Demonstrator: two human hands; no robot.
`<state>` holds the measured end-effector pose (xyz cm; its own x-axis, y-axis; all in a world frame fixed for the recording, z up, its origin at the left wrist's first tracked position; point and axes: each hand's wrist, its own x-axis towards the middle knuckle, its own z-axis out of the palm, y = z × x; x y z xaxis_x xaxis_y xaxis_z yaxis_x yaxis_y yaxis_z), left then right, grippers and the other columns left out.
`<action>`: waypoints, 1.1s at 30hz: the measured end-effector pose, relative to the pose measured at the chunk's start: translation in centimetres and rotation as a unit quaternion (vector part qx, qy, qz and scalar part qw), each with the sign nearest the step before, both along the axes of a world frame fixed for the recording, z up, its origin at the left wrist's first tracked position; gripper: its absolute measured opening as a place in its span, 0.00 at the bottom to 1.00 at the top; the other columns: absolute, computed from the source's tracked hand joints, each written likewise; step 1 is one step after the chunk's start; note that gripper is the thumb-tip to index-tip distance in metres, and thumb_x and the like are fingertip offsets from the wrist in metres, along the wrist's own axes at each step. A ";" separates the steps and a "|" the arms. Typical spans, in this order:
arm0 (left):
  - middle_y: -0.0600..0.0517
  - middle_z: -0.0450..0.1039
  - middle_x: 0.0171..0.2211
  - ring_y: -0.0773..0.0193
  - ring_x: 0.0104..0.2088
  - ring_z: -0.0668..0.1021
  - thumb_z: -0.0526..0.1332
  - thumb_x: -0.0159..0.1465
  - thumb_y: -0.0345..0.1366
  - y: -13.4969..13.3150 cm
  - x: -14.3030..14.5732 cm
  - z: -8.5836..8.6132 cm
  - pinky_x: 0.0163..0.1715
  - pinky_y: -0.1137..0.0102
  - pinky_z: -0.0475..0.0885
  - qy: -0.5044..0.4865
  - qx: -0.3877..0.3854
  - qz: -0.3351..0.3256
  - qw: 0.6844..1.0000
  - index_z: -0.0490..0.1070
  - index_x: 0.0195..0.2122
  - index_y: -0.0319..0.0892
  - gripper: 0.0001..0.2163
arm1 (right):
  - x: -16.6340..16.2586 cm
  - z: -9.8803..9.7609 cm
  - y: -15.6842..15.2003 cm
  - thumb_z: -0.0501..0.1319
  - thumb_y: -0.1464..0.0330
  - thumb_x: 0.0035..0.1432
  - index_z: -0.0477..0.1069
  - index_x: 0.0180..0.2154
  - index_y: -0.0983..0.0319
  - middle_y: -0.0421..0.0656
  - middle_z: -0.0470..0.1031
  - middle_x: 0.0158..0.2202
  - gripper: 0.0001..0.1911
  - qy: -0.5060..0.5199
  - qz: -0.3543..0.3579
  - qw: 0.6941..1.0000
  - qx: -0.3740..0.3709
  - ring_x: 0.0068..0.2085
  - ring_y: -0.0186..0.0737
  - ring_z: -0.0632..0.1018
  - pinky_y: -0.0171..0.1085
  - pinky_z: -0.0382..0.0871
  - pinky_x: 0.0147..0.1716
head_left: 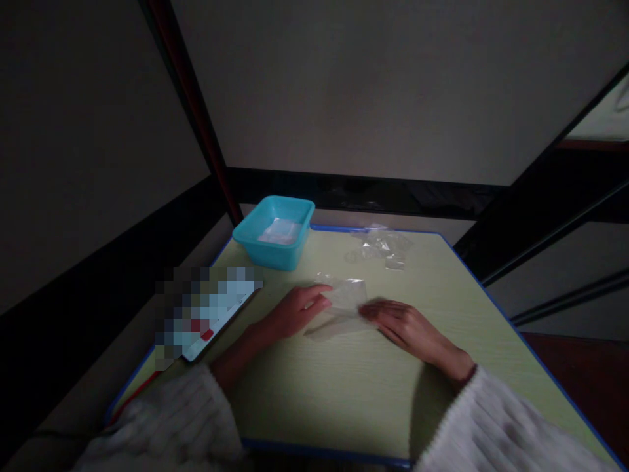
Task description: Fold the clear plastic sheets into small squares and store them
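Observation:
A small clear plastic bag [348, 294] is between my hands, just above or on the table; I cannot tell which. My left hand [297, 311] has its thumb and forefinger at the bag's left edge, a little curled round it. At the lower right corner of the bag is my right hand [405, 324], its fingers pressed together and slightly blurred at the tips. The bag looks flat and see-through, with shiny highlights along its upper edge.
The pale table [314, 400] has a blue edge. A turquoise plastic basket [289, 257] holding flat, whitish clear pieces stands at the back left. Crumpled clear plastic bags [386, 242] lie at the back. A phone-like device [221, 314], partly blurred out, rests at the left edge.

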<state>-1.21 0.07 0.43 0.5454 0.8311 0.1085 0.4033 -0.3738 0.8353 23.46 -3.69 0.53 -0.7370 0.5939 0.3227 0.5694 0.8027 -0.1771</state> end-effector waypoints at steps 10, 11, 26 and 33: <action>0.48 0.78 0.29 0.60 0.34 0.78 0.53 0.57 0.33 0.6 -1.6 1.7 0.37 0.69 0.69 0.024 -0.081 0.032 0.996 0.70 0.41 0.34 0.13 | 0.0 0.4 -0.4 0.44 0.70 0.64 0.68 0.41 0.65 0.48 0.76 0.37 0.15 -0.022 -0.002 1.000 0.003 0.39 0.40 0.77 0.42 0.72 0.40; 0.48 0.78 0.29 0.60 0.33 0.78 0.53 0.57 0.33 0.7 -1.7 1.8 0.37 0.69 0.69 0.023 -0.085 0.033 0.996 0.70 0.41 0.34 0.13 | 0.0 0.4 -0.4 0.44 0.70 0.64 0.68 0.41 0.65 0.48 0.76 0.37 0.16 -0.023 -0.002 1.000 0.001 0.38 0.40 0.77 0.42 0.72 0.39; 0.55 0.72 0.18 0.68 0.22 0.75 0.54 0.53 0.27 2.2 -1.8 -0.1 0.26 0.74 0.68 -0.079 -0.143 0.083 0.983 0.67 0.37 0.35 0.10 | -1.4 0.8 2.6 0.49 0.57 0.55 0.59 0.20 0.61 0.36 0.60 0.17 0.18 0.210 -0.190 0.908 -0.308 0.20 0.32 0.63 0.32 0.57 0.19; 0.59 0.69 0.17 0.70 0.18 0.74 0.51 0.52 0.25 2.7 -1.3 -1.2 0.21 0.76 0.68 -0.103 -0.150 0.115 0.977 0.62 0.39 0.37 0.12 | -1.9 -1.1 3.8 0.51 0.60 0.48 0.60 0.17 0.61 0.38 0.62 0.13 0.15 0.248 -0.275 0.881 -0.295 0.16 0.31 0.63 0.32 0.55 0.16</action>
<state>-2.46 2.81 -0.81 0.3333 0.9401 -0.0713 0.2602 -0.0190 0.9654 21.53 0.12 -0.60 -0.1404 0.9893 0.0399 0.5795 0.1148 -0.8068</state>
